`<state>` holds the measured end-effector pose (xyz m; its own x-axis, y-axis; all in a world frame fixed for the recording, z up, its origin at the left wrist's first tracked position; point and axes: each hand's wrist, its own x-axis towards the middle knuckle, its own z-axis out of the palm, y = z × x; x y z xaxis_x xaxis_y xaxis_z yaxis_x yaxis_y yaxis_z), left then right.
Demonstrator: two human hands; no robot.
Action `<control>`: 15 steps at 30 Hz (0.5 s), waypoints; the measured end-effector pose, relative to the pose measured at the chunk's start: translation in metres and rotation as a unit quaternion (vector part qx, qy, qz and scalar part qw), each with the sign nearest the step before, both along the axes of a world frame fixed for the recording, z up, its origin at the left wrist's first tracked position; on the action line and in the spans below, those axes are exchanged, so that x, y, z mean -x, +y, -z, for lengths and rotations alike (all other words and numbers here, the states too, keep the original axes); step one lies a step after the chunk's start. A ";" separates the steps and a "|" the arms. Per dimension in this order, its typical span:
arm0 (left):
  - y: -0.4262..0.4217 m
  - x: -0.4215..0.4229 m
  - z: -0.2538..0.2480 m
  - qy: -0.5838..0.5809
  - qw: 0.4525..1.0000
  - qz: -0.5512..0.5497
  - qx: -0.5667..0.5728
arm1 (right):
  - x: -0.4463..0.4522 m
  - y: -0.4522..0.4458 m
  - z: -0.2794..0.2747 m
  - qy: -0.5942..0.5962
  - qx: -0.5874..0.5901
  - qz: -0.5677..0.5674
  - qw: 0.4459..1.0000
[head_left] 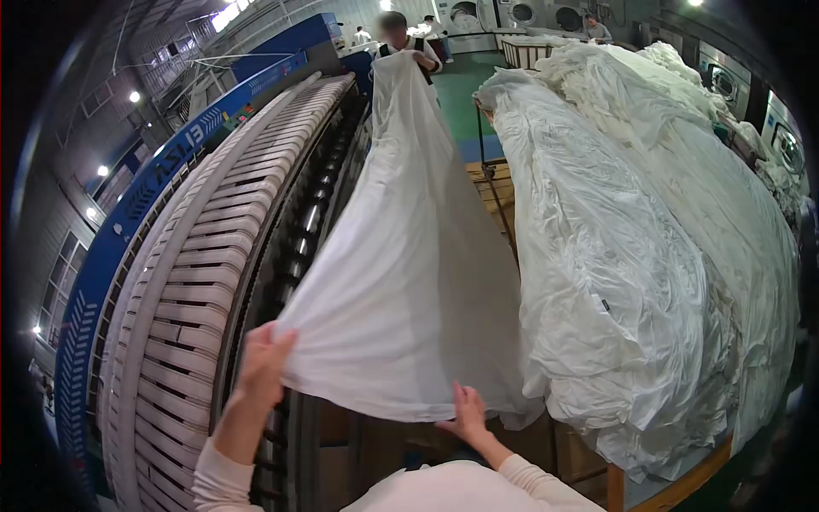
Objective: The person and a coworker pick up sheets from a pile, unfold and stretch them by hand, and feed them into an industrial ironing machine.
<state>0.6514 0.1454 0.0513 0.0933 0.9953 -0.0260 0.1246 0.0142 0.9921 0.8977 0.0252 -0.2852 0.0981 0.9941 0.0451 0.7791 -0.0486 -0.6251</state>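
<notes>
A large white sheet (401, 256) hangs stretched between me and a co-worker (397, 38) at the far end. My left hand (264, 363) is closed on its near left corner, beside the slatted feed bed of the machine. Along the sheet's near lower edge, my right hand (467, 414) lies against the cloth with its fingers apart. The sheet continues to the right past that hand and hangs down in loose folds. At the far end the co-worker's hand (420, 58) is up at the sheet's top edge.
To my left runs a long blue ironing machine (128, 230) with pale slatted belts (200, 286) and a dark shiny roller (311, 213). A big heap of crumpled white linen (614, 247) fills a wooden-edged cart (682, 486) on my right. Washing machines (522, 13) line the back.
</notes>
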 end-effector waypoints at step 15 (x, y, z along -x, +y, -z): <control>-0.111 0.001 0.050 -0.319 0.922 0.182 0.120 | 0.132 -0.051 0.000 0.030 -0.184 0.181 0.966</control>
